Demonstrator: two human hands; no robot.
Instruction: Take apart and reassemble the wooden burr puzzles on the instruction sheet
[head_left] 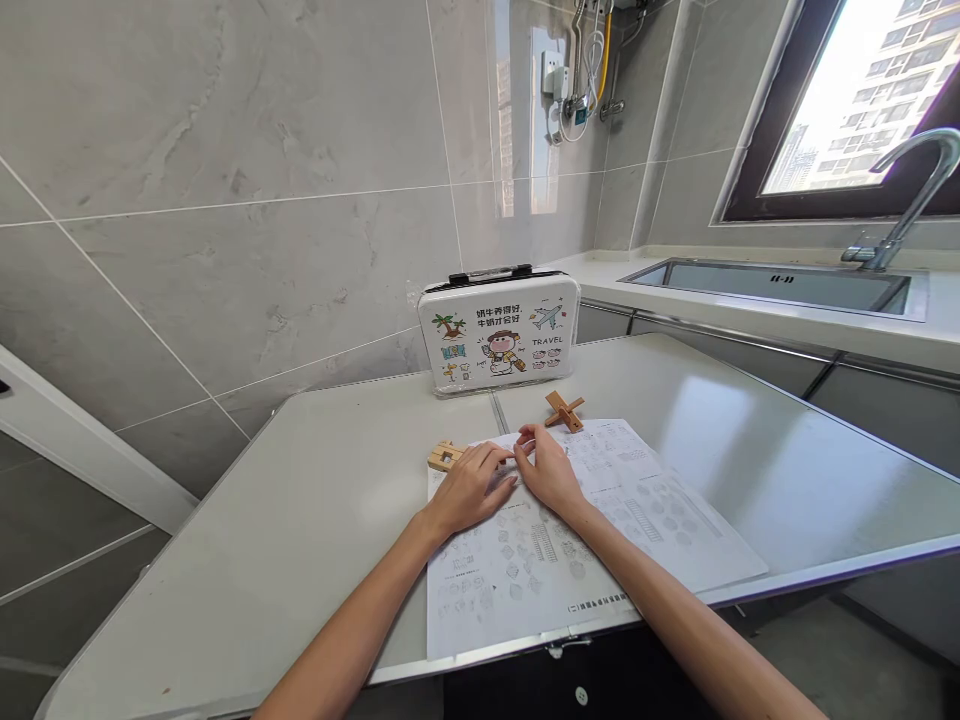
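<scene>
My left hand [471, 488] and my right hand [547, 468] meet over the middle of a printed instruction sheet [570, 540] on the grey table [300, 540]. The fingers of both are curled and pinched together at a point between them; what they pinch is hidden or too small to name. A wooden puzzle block [444, 456] lies just left of my left hand at the sheet's corner. A cross-shaped wooden puzzle [564, 410] stands just beyond my right hand at the sheet's far edge.
A white tin case [498, 332] with cartoon travel pictures stands upright at the table's back against the tiled wall. To the right are a steel sink [772, 285], a tap [911, 195] and a window. The table's near edge runs below the sheet.
</scene>
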